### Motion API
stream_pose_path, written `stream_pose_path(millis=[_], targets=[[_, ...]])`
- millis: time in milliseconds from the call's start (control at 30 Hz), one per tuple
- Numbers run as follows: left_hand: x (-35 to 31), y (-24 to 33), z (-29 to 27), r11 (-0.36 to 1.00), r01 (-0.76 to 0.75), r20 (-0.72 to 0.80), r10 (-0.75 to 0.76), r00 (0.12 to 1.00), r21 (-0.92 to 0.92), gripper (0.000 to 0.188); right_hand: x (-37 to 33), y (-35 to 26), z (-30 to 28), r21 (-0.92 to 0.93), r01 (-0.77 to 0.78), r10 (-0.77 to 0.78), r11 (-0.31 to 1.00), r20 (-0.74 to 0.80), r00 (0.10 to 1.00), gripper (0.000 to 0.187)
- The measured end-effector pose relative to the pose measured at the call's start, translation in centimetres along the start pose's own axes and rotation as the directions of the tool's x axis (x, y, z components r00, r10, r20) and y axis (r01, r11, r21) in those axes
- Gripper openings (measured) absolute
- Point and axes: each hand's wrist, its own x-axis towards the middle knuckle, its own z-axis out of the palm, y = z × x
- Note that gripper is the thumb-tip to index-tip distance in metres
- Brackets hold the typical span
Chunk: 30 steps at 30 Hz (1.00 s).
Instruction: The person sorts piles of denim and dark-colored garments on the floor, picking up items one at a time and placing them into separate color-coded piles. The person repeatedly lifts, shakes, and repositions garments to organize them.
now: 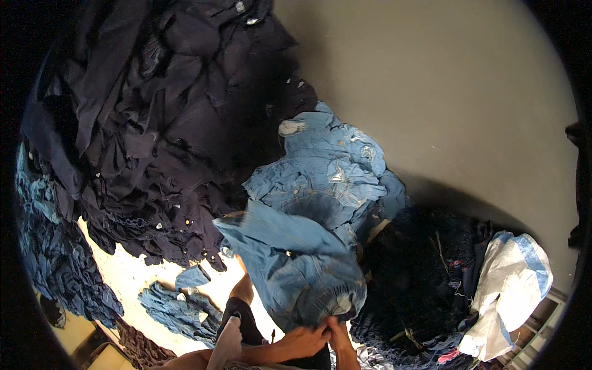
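Observation:
A light blue denim garment (290,265) hangs spread out in front of me, slightly smeared by motion, with gathered stitching near its lower end. My left hand (313,339) and my right hand (337,333) are close together at that gathered end, both closed on the cloth. Just beyond the held piece lies a heap of similar light blue denim garments (327,163), crumpled, with pale patches and torn spots. The exact kind of garment in my hands cannot be made out.
A large heap of dark garments (154,123) rises at the left against a grey wall (431,80). Dark fibrous scraps (419,277) lie at the right beside a white woven sack (512,290) with blue stripes. More blue cloth (182,311) lies on the pale floor at lower left.

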Motion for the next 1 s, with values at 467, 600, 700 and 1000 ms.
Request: stream_pose_path(millis=[467,600,700,1000], targets=[[33.5,-35.8,20.6,0.172,0.538,0.085,-0.904,0.419,-0.826,0.078,5.3,14.5,-8.3,-0.234,0.189,-0.265,0.954,-0.358,0.895,0.046],[40.3,-36.6,22.2,-0.098,0.438,0.262,-0.906,0.332,-0.894,0.080,6.0,14.5,-10.0,-0.206,0.122,-0.194,0.971,-0.378,0.905,0.048],[39.9,-32.8,21.0,-0.179,0.242,0.250,-0.920,0.302,-0.954,0.053,5.9,13.1,-10.1,-0.144,0.139,-0.183,0.980,-0.357,0.916,0.049],[24.4,-17.3,9.1,0.450,0.127,-0.304,-0.760,0.575,-0.884,0.029,5.6,8.6,-11.1,-0.354,0.100,-0.197,0.930,-0.249,0.948,0.058]])
